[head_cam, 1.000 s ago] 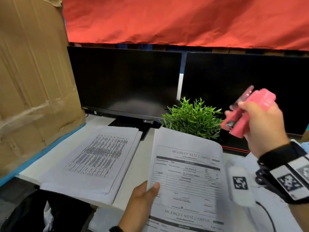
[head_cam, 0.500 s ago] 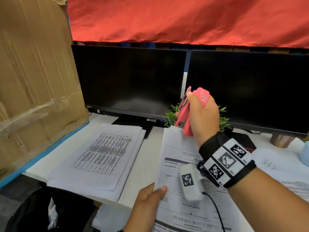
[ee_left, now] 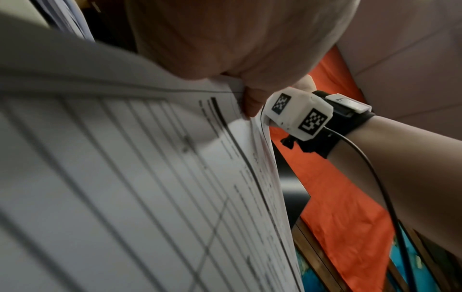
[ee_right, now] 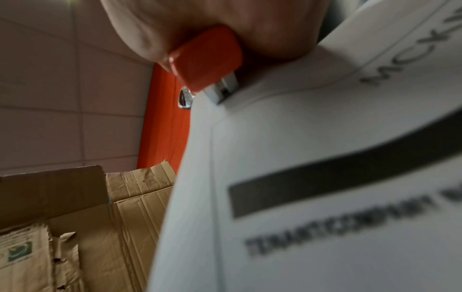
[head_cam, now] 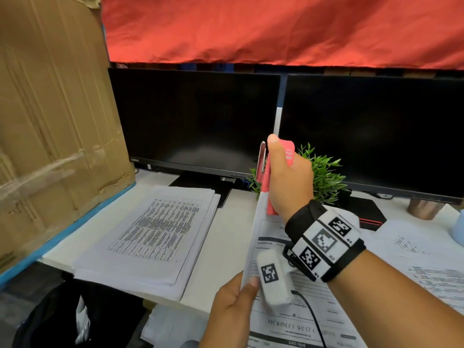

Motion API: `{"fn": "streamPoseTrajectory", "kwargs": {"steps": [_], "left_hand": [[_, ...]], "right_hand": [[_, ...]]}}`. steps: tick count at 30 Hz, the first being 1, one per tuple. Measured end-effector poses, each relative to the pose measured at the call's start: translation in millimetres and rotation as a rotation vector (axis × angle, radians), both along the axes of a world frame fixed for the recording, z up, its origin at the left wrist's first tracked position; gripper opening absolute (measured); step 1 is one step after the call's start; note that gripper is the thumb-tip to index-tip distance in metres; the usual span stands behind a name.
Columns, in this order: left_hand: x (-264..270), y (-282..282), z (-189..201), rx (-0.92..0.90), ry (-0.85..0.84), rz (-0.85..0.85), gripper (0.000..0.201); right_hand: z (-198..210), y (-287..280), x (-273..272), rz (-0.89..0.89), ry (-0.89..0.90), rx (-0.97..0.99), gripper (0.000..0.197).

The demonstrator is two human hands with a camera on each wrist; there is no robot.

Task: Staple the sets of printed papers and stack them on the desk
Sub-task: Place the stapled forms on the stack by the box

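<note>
My left hand [head_cam: 234,301] pinches the left edge of a set of printed forms [head_cam: 288,320], thumb on top, and holds it tilted above the desk edge; in the left wrist view the forms [ee_left: 125,177] fill the picture under the thumb [ee_left: 251,104]. My right hand [head_cam: 286,182] grips a pink stapler [head_cam: 266,177] upright at the set's top left corner. The right wrist view shows the stapler [ee_right: 207,63] with the paper corner [ee_right: 275,158] between its metal mouth. A stack of printed tables [head_cam: 150,237] lies on the desk to the left.
Two dark monitors [head_cam: 195,121] [head_cam: 371,136] stand behind, with a small green plant [head_cam: 324,172] between them. A cardboard sheet [head_cam: 50,121] walls the left side. More printed sheets [head_cam: 431,280] lie at the right, near a metal cup [head_cam: 423,208]. A white desk [head_cam: 226,247].
My right hand swung the stapler from the right, in front of the monitor, leftward and down onto the top left corner of the forms. The left hand kept hold and tilted the set.
</note>
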State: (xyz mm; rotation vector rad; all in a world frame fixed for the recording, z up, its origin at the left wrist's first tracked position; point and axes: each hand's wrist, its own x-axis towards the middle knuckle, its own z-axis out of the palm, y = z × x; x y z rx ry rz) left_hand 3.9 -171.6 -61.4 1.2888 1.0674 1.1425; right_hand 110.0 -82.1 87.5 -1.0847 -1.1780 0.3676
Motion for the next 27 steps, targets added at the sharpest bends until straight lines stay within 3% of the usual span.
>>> {"fn": "streamPoseTrajectory", "kwargs": {"steps": [7, 13, 18, 23, 27], "left_hand": [[4, -1, -5, 0.046, 0.080, -0.082, 0.025], [-10, 31, 60, 0.262, -0.078, -0.145, 0.022], [0, 41, 84, 0.424, 0.006, -0.200, 0.018], [6, 44, 73, 0.597, 0.137, -0.089, 0.032], [15, 37, 79, 0.669, 0.172, -0.040, 0.047]], "right_hand": [[-7, 1, 3, -0.005, -0.041, 0.008, 0.054], [-11, -7, 3, 0.047, -0.019, 0.008, 0.059], [-9, -13, 2, 0.046, -0.038, 0.036, 0.055], [-10, -16, 7, 0.064, 0.057, 0.025, 0.058], [-11, -16, 10, 0.073, 0.115, 0.035, 0.074]]}}
